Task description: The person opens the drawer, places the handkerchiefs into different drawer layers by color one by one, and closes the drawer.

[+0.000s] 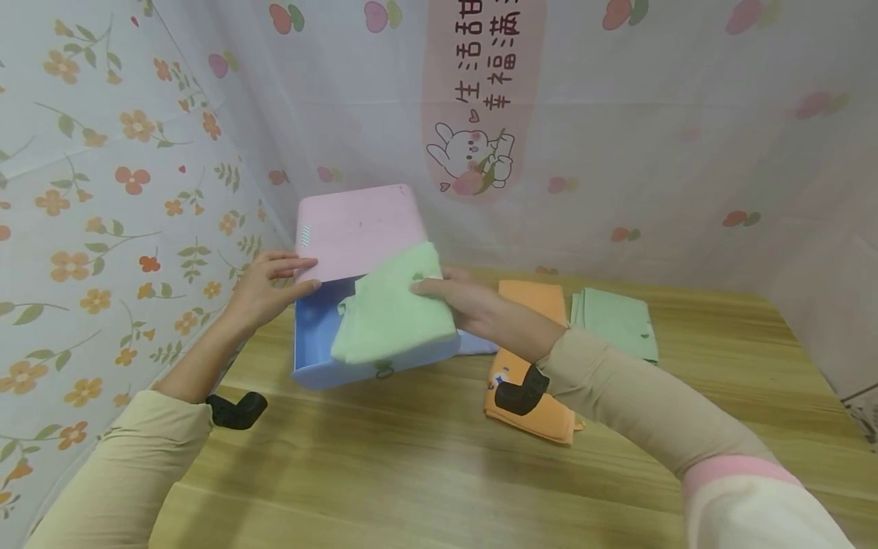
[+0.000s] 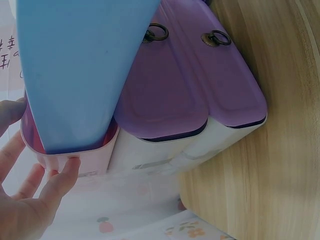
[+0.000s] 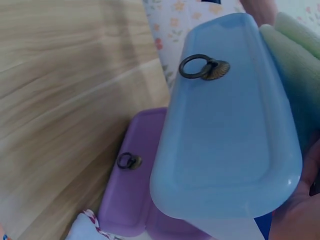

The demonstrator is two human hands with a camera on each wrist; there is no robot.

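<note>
My right hand (image 1: 473, 305) holds a folded light green towel (image 1: 394, 309) by its right edge, thumb on top. The towel is above the open blue drawer (image 1: 312, 335), covering much of it. The drawer sticks out of a pink-topped storage box (image 1: 363, 229). At the box's left front corner, my left hand (image 1: 264, 290) touches the edge with spread fingers. In the left wrist view, its fingertips rest on the pink casing rim (image 2: 70, 160). The right wrist view shows the blue drawer's front (image 3: 220, 125) with a ring pull. The drawer's inside is mostly hidden.
Purple drawers (image 2: 165, 85) with ring pulls sit beneath the blue one. Right of the box lie an orange folded cloth (image 1: 531, 301), another green folded towel (image 1: 617, 324) and a pale bluish cloth (image 1: 473, 345) on the wooden table (image 1: 384, 473). Printed curtains (image 1: 617, 137) stand behind and left.
</note>
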